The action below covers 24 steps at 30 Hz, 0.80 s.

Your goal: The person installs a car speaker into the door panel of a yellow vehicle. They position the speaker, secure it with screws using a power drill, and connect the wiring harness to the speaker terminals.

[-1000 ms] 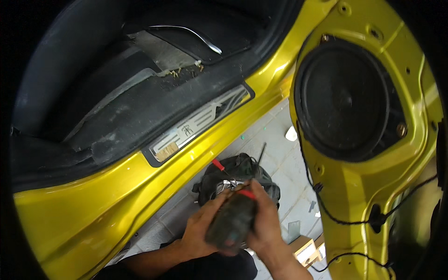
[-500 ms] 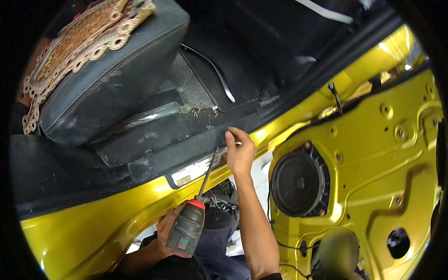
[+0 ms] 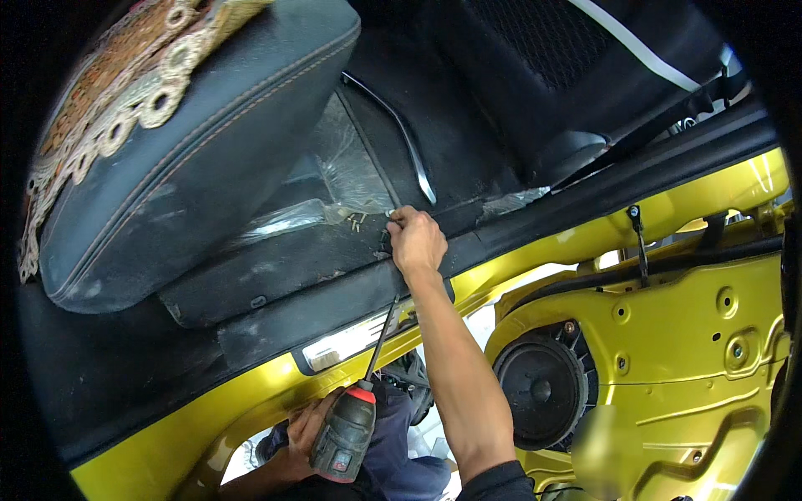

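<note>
My left hand [image 3: 302,423] is closed around a black-and-red cordless screwdriver [image 3: 342,438]. Its long thin bit [image 3: 383,341] points up across the yellow door sill, with the tip near the black sill trim [image 3: 334,292]. Over the trim reaches my right hand [image 3: 420,244], fingers bent and drawn together at the car floor. Something small and pale shows by its fingertips; what it is I cannot make out. Several small yellowish fasteners [image 3: 356,222] lie on the floor just left of these fingers.
A dark seat [image 3: 217,159] with a beaded cover [image 3: 125,92] fills the upper left. Clear plastic film [image 3: 288,219] lies beside it. A curved silver-edged strip [image 3: 393,125] is beyond my right hand. The opened yellow door [image 3: 668,342] with a round speaker [image 3: 539,388] stands right.
My right hand has moved forward from above the sill to the floor beside the small fasteners. The screwdriver stays in my left hand, and the view has shifted somewhat.
</note>
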### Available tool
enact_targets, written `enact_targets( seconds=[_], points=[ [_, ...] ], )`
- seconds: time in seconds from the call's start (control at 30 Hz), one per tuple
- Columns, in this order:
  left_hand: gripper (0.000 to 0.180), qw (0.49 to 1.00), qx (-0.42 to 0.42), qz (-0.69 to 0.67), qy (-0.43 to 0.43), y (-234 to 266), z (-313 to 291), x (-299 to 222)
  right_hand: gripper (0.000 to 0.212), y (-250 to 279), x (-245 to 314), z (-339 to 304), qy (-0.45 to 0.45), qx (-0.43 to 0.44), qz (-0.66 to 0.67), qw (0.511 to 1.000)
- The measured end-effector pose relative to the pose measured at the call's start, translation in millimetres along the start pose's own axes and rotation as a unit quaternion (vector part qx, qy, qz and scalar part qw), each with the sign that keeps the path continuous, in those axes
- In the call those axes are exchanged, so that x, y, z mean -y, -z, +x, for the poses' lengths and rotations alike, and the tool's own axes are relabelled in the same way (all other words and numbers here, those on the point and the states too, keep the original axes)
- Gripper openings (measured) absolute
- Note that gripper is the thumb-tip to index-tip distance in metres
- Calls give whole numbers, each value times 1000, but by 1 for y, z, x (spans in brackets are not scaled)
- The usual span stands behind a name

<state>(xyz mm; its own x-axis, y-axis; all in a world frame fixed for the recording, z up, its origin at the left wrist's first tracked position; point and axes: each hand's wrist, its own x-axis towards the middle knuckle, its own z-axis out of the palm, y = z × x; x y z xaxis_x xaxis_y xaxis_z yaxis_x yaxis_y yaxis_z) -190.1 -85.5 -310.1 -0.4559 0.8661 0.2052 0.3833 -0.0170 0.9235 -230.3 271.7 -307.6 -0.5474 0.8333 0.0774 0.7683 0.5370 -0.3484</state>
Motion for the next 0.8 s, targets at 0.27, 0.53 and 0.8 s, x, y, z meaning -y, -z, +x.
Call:
enact_targets(
  seconds=[0.27,0.53,0.8],
  points=[
    [45,993,-36,105,33,-23,-25,21,21,-6,-2,9,-35,15,-11,999],
    [36,930,-160,276,-184,-14,-15,1,13,20,11,-61,-19,-230,433,872],
    [25,990,84,44,-107,13,-39,-40,16,71,-43,-285,-230,-155,854,441]
  ],
)
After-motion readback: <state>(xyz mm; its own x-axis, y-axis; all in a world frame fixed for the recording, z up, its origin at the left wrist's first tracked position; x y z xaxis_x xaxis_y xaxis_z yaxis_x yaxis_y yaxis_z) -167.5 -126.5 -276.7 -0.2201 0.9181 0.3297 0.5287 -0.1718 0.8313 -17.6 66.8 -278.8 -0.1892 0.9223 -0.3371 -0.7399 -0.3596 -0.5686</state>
